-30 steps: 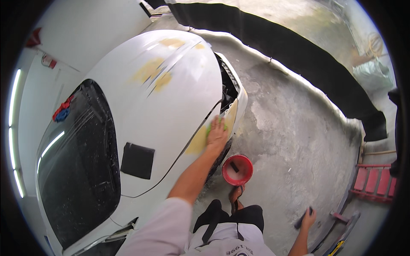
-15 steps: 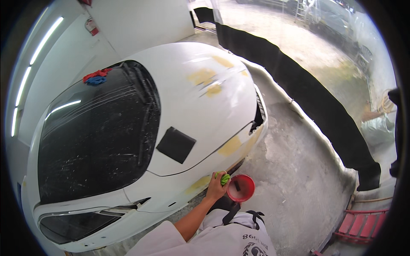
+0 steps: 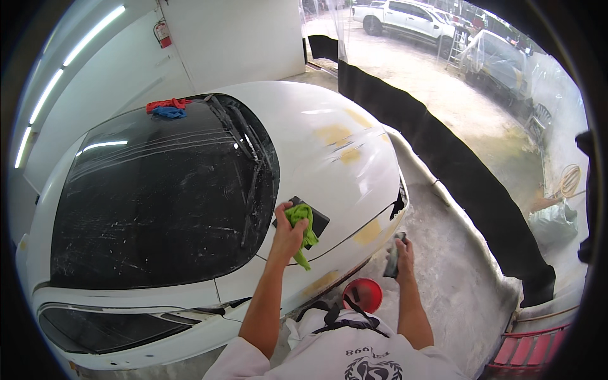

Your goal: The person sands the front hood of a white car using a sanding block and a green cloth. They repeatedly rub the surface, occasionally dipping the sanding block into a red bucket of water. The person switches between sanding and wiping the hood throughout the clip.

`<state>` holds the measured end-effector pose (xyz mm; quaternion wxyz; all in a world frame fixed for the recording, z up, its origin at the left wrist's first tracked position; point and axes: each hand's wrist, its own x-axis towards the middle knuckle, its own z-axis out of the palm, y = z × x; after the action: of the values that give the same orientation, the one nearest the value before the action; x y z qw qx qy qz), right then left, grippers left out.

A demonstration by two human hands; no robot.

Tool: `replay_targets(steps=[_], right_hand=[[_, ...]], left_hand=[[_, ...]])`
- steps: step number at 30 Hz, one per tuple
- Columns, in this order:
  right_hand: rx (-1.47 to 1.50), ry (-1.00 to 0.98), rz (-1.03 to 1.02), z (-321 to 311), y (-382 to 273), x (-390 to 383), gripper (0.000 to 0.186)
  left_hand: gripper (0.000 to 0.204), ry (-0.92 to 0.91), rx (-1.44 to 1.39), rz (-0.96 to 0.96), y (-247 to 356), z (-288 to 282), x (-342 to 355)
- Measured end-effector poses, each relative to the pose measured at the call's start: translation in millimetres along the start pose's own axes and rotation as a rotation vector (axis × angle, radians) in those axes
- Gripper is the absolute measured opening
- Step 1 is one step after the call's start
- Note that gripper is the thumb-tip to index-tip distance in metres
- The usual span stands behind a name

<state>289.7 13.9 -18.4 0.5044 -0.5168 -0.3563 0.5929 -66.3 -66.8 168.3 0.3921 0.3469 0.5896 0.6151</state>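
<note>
head view, with clock directions taken from its middle: just below centre, toward 6 o'clock, the left hand (image 3: pixel 289 232) has its grip closed around a bunched green cloth (image 3: pixel 304 223), one end of which dangles toward 6 o'clock. both sit in front of a black square pad (image 3: pixel 320 223) on the white car hood (image 3: pixel 316 180); whether they touch it i cannot tell. at 4 o'clock the right hand (image 3: pixel 406 254) has its grip grasping a dark grey block (image 3: pixel 392 259), clear of the car and above the concrete floor (image 3: pixel 446 253). at 5 o'clock a red bucket (image 3: pixel 375 295) stands near the car's side, a dark bar (image 3: pixel 356 295) inside it. yellowish patches (image 3: pixel 334 134) mark the hood at 1 o'clock, and another yellowish patch (image 3: pixel 367 232) lies on the fender at 4. at 10 o'clock a red cloth (image 3: pixel 166 104) and a blue cloth (image 3: pixel 169 113) lie together on the dark windshield (image 3: pixel 158 209).
</note>
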Motion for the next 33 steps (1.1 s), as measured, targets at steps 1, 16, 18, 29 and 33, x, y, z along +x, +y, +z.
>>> replay_targets(steps=[1,16,18,29,33], right_hand=[[0.134,-0.044,0.013,25,-4,-7,0.044],[0.908,0.216,0.202,-31,37,-87,0.046],[0.966,0.267,0.200,-49,42,-102,0.038],[0.337,0.751,0.100,-78,72,-131,0.070],[0.294,0.824,-0.017,-79,72,-124,0.063]], left_hand=[[0.038,-0.026,0.148,-0.015,13,-4,16],[0.063,-0.264,1.305,0.544,-76,-10,34],[0.063,-0.223,1.396,0.515,-91,-6,10],[0.028,-0.132,0.943,0.740,-67,-19,22],[0.025,-0.107,0.863,0.633,-40,-16,20]])
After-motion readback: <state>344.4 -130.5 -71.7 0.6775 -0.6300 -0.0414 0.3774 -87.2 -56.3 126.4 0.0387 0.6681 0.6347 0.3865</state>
